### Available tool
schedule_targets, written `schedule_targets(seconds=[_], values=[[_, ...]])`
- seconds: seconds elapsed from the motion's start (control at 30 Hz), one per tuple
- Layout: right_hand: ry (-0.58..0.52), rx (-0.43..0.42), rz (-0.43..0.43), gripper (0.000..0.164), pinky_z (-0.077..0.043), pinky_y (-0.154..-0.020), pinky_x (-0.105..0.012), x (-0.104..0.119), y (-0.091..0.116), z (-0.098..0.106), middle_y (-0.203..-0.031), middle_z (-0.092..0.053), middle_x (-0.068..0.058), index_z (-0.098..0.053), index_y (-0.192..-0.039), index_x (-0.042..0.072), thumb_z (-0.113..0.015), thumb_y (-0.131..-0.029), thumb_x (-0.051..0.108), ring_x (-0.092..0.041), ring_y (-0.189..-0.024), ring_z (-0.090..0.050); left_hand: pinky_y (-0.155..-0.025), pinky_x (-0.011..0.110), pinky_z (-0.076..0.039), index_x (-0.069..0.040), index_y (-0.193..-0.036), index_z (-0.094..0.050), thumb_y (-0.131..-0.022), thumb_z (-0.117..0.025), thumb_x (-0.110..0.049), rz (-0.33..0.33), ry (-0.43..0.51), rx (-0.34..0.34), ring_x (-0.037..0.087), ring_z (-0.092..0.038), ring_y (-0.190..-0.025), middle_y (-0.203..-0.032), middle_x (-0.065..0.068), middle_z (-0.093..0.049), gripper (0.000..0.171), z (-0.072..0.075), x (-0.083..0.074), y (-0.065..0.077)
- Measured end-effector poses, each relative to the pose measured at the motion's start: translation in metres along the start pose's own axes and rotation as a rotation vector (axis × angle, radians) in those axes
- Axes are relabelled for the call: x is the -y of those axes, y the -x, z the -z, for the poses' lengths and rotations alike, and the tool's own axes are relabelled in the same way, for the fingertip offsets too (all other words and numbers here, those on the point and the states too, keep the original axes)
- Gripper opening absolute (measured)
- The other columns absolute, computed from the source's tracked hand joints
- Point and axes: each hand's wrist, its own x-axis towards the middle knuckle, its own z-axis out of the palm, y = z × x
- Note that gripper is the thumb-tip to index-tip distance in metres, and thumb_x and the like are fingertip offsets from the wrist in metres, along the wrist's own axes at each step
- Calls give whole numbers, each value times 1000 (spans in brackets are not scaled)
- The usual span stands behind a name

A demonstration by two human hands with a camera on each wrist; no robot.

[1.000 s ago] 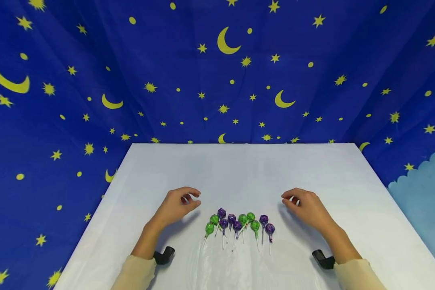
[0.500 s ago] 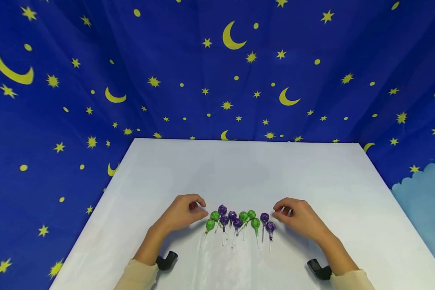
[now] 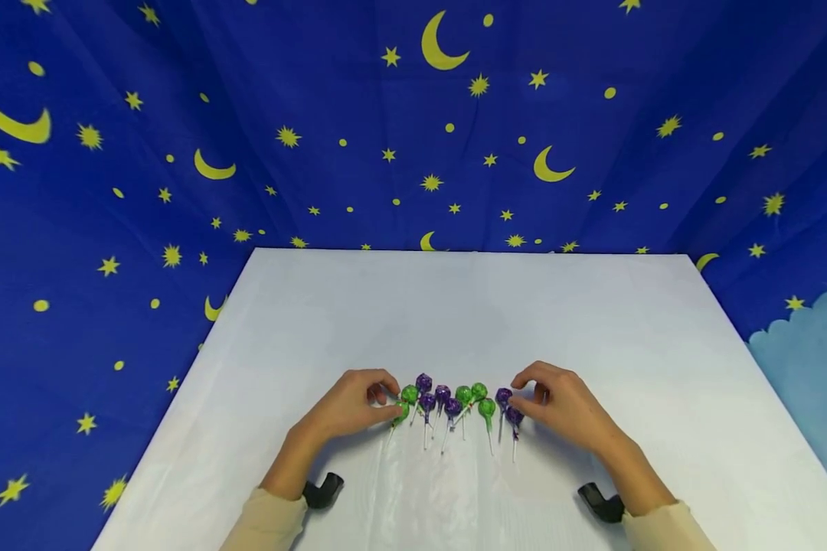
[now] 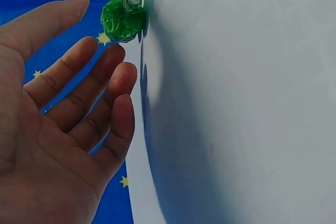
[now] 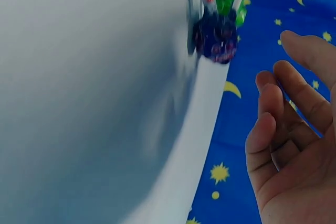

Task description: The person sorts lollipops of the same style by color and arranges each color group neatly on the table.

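Observation:
Several lollipops in green and purple wrappers lie in a loose row on the white table, their white sticks toward the person. At the row's left end, my left hand is over a green lollipop, thumb and fingers apart. The left wrist view has that hand's relaxed fingers just short of a green lollipop. My right hand is at the other end, its thumb overlapping a purple lollipop. In the right wrist view, a gap shows between its loosely bent fingers and a purple lollipop.
The white table reaches back to a blue cloth with yellow moons and stars. A light blue cloud shape is at the right. Black wrist devices show below both wrists, near the cream sleeves.
Both hands have come inward from the sides to the ends of the lollipop row. The lollipops keep their arrangement. The head view has shifted slightly.

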Motion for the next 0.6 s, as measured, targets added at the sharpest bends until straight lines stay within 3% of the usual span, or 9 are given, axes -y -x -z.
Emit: schedule_targets(seconds=[0.3, 0.5, 0.6], values=[[28, 27, 91, 21, -40, -53, -23, 6, -9, -21, -96, -63, 12, -70, -97, 20, -81, -80, 25, -1, -60, -46, -69, 29, -47, -18, -96, -67, -82, -78, -32, 23, -13, 14, 9, -57, -75, -84, -10, -61, 22, 1, 2, 3], [60, 72, 55, 23, -43, -58, -25, 11, -9, -28, -99, -62, 12, -70, -102, 20, -79, -81, 26, -2, -66, -49, -71, 29, -48, -18, -97, -67, -81, -79, -31, 10, -12, 20, 10, -59, -78, -89, -6, -64, 24, -3, 4, 2], [94, 69, 39, 23, -48, -67, -29, 11, -9, -33, -98, -62, 13, -70, -101, 21, -80, -80, 26, -4, -76, -57, -71, 28, -48, -19, -98, -67, -81, -79, -32, 8, -25, 29, 8, -58, -78, -90, -8, -64, 24, -4, 4, 2]])
